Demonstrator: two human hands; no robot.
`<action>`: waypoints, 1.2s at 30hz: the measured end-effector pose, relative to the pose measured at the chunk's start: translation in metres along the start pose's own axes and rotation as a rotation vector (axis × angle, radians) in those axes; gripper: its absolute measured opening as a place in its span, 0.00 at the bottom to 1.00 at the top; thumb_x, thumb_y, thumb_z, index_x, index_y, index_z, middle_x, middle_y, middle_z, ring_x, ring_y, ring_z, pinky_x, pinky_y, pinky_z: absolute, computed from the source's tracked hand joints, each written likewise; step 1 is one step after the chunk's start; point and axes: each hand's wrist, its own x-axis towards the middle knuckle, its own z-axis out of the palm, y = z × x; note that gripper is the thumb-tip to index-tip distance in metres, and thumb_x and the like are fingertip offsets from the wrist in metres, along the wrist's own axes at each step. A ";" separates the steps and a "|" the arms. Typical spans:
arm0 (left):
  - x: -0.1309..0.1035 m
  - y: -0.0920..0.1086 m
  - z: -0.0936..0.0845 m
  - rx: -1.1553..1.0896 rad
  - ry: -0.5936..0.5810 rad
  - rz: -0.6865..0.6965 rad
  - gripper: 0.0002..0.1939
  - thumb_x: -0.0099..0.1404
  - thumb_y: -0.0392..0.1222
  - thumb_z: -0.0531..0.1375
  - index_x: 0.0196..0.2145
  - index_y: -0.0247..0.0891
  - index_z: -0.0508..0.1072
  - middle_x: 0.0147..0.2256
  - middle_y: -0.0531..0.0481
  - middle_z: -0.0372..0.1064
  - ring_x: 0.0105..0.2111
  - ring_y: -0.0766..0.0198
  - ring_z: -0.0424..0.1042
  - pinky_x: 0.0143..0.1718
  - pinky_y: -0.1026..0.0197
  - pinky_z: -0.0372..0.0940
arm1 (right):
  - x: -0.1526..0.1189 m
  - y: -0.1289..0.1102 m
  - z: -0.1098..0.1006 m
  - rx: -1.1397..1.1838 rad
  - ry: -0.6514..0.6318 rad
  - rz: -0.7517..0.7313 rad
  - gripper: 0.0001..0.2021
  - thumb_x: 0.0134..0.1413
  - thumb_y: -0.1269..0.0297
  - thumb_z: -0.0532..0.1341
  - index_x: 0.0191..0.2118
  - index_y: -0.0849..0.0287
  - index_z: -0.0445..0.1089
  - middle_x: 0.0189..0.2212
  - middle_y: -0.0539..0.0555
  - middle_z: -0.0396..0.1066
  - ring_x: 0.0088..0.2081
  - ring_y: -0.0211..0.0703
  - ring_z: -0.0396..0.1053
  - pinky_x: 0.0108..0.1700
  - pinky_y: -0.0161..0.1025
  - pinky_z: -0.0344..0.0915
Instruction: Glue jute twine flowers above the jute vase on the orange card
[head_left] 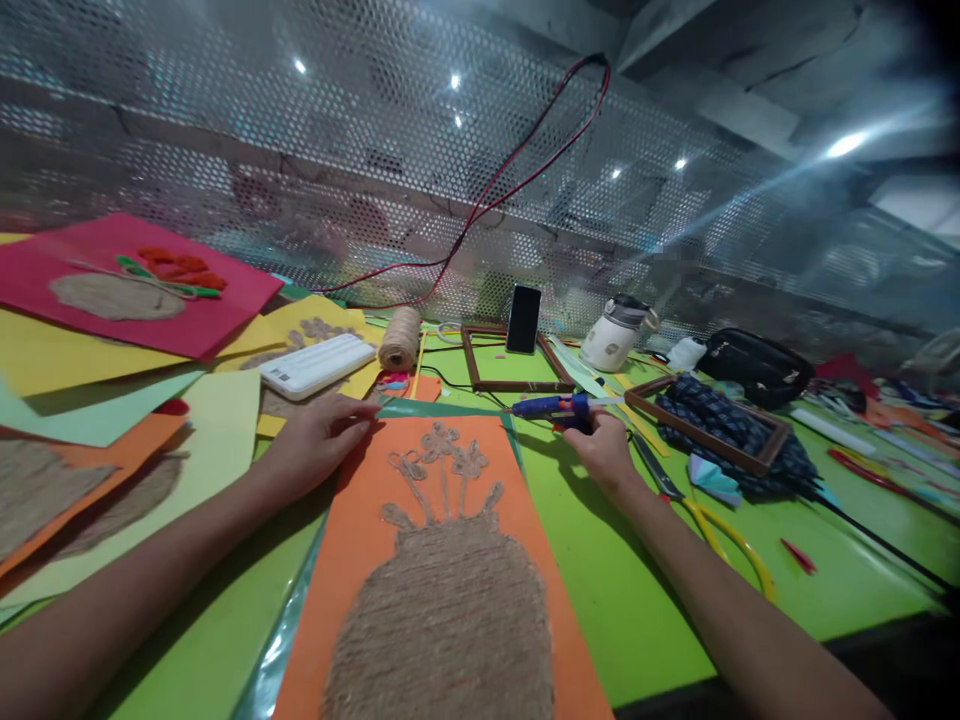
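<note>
My right hand [602,447] is wrapped round a blue hot glue gun [546,405], whose nozzle points left over the top right corner of the orange sheet. On that orange sheet [360,500] is a vase [450,610] made of jute twine, with twine flowers [440,440] above it. A green plastic sheet [298,590] lies beneath the orange one. At the sheet's upper left edge rests my left hand [319,440], fingers loosely stretched and holding nothing. Just beyond it stands a spool of jute twine [400,338].
Coloured sheets with twine work, one a pink sheet [232,300], pile up at left beside a white power bank [319,366]. A phone [523,320], wooden frame [480,384] and bottle [611,338] stand behind. Yellow-handled scissors [701,515] and dark cloth [720,425] lie right.
</note>
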 end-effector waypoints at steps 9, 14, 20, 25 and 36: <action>-0.004 0.011 -0.007 -0.076 0.057 -0.217 0.28 0.56 0.59 0.56 0.44 0.36 0.79 0.22 0.49 0.73 0.22 0.58 0.69 0.25 0.58 0.63 | 0.009 0.006 -0.008 0.120 0.081 0.038 0.19 0.33 0.61 0.65 0.37 0.63 0.74 0.29 0.55 0.75 0.30 0.46 0.68 0.37 0.43 0.66; -0.004 0.014 -0.008 -0.061 0.041 -0.176 0.27 0.58 0.58 0.55 0.45 0.37 0.79 0.22 0.49 0.73 0.22 0.58 0.69 0.26 0.56 0.64 | 0.010 -0.001 -0.006 0.294 0.127 0.161 0.19 0.29 0.66 0.67 0.36 0.62 0.73 0.29 0.52 0.76 0.31 0.43 0.69 0.35 0.39 0.65; -0.002 0.012 -0.007 -0.044 -0.097 -0.101 0.28 0.60 0.58 0.56 0.48 0.35 0.78 0.26 0.45 0.77 0.27 0.53 0.76 0.31 0.53 0.69 | 0.008 0.000 -0.004 0.427 0.074 0.382 0.12 0.31 0.67 0.67 0.27 0.58 0.67 0.18 0.49 0.68 0.20 0.37 0.64 0.22 0.34 0.61; 0.000 0.013 -0.007 0.084 -0.034 0.026 0.27 0.60 0.56 0.54 0.46 0.35 0.80 0.35 0.39 0.78 0.34 0.49 0.77 0.38 0.49 0.71 | 0.004 -0.003 -0.004 0.519 0.024 0.485 0.08 0.36 0.71 0.65 0.25 0.57 0.64 0.17 0.49 0.67 0.19 0.35 0.63 0.18 0.31 0.61; 0.003 -0.001 0.014 0.254 -0.138 0.330 0.29 0.70 0.57 0.50 0.61 0.39 0.70 0.61 0.39 0.69 0.60 0.47 0.68 0.61 0.49 0.63 | 0.004 -0.007 -0.002 0.481 0.035 0.514 0.10 0.37 0.77 0.65 0.25 0.59 0.64 0.14 0.48 0.66 0.16 0.34 0.64 0.16 0.29 0.63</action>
